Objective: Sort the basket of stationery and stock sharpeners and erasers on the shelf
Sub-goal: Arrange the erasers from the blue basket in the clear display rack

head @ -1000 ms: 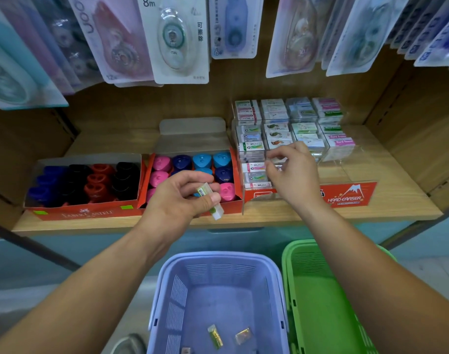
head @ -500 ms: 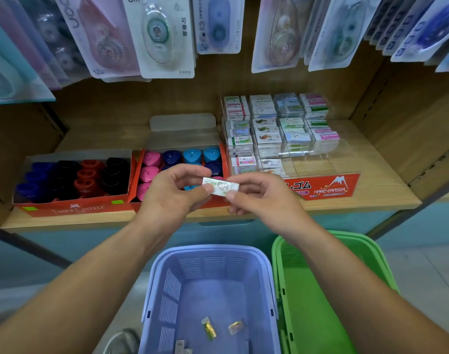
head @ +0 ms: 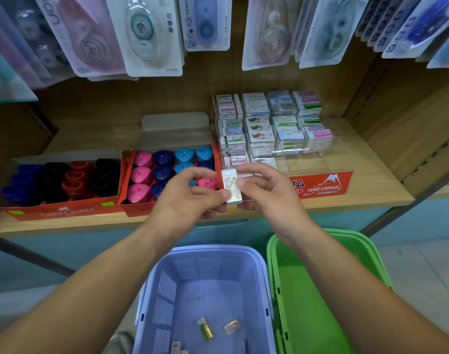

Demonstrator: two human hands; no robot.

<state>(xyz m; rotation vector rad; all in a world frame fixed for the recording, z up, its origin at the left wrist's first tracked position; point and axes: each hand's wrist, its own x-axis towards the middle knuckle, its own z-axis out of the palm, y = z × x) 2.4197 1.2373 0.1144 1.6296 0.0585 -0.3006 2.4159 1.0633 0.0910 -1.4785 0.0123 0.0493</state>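
Note:
A small wrapped eraser (head: 232,186) is held upright between both hands in front of the shelf edge. My left hand (head: 187,198) pinches its lower left side. My right hand (head: 266,190) pinches its top and right side. Behind them a clear tiered display (head: 318,162) holds rows of erasers (head: 259,123). Two red boxes of sharpeners sit to the left: a pink and blue lot (head: 164,172) and a dark lot (head: 59,182). The purple basket (head: 167,290) below holds a few small wrapped items (head: 205,329).
A green basket (head: 307,290) stands right of the purple one. The wooden shelf (head: 371,180) has bare board at the right. Carded correction tapes (head: 144,34) hang above the shelf. A wooden side wall (head: 410,111) closes the right.
My right hand left the eraser display and joined my left hand on the eraser. The eraser turned from lying sideways to standing upright between the two hands.

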